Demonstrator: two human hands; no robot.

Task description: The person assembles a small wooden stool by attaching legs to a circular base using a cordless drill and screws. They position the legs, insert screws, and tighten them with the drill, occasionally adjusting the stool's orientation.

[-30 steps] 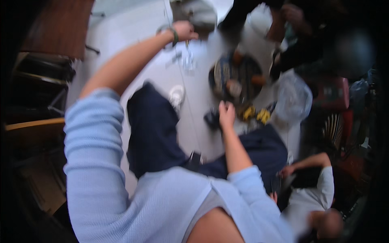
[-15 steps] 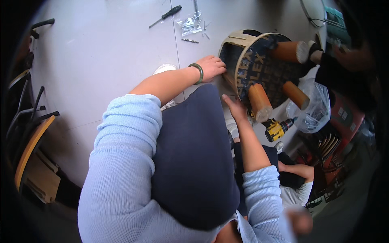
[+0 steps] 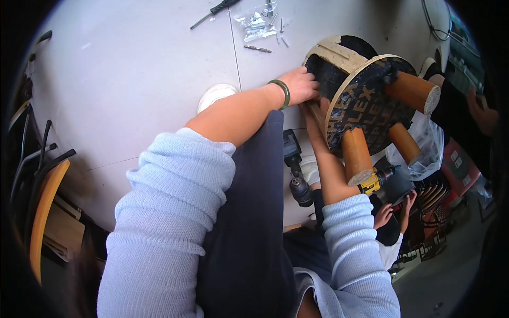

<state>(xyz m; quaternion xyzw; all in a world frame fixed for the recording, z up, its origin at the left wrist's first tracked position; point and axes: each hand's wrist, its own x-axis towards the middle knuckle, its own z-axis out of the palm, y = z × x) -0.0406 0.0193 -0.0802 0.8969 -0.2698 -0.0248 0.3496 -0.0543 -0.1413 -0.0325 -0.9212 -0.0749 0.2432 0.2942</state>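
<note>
A round wooden stool (image 3: 366,108) lies tilted on its side, with two discs joined by slats and three orange cylindrical legs. At the near edge of its open side, my left hand (image 3: 300,85), below a green bangle, has its fingers curled onto the wood. Just below it, my right hand (image 3: 313,110) grips the stool's lower side; a slat and the disc hide part of it. A black drill (image 3: 298,169) stands between my leg and right forearm. A yellow and black drill (image 3: 375,181) is behind the lowest leg.
On the pale tiled floor are a screwdriver (image 3: 212,13), a clear bag of screws (image 3: 256,25) and a drill bit (image 3: 257,49). Beyond the stool are a plastic bag (image 3: 424,148) and another person's hand (image 3: 481,110). Another person's hands (image 3: 395,209) show at lower right. Chairs (image 3: 45,212) stand left.
My right hand has moved up beside my left, behind the stool's slat. The stool sits farther right in view, its open side turned more toward me. The black drill has come into sight.
</note>
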